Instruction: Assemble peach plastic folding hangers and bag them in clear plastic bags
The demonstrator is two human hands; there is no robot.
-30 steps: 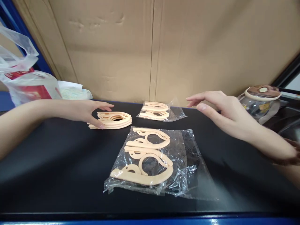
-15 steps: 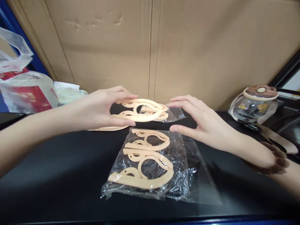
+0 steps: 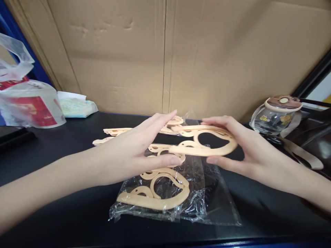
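Observation:
A beige folding hanger (image 3: 217, 151), folded up, is held above the table by my right hand (image 3: 248, 148), thumb below and fingers above its curved end. My left hand (image 3: 137, 148) is open at the hanger's other end, fingers and thumb apart; whether it touches the hanger I cannot tell. Under my hands lies a clear plastic bag (image 3: 219, 206) with folded hangers (image 3: 165, 205) in it. More beige hangers (image 3: 113, 131) lie behind my left hand, partly hidden by it. Another packed bundle of hangers (image 3: 177, 120) lies further back.
The black table (image 3: 64, 213) ends at a cardboard wall (image 3: 108, 62). At left stand a white and red roll pack in a plastic bag (image 3: 33, 110) and a tissue pack (image 3: 77, 105). A clear bottle with a strap (image 3: 276, 119) stands at right.
The folded hanger has moved right and nearer, passing from my left hand to my right hand. My left hand has come rightward and opened; my right hand has closed on the hanger.

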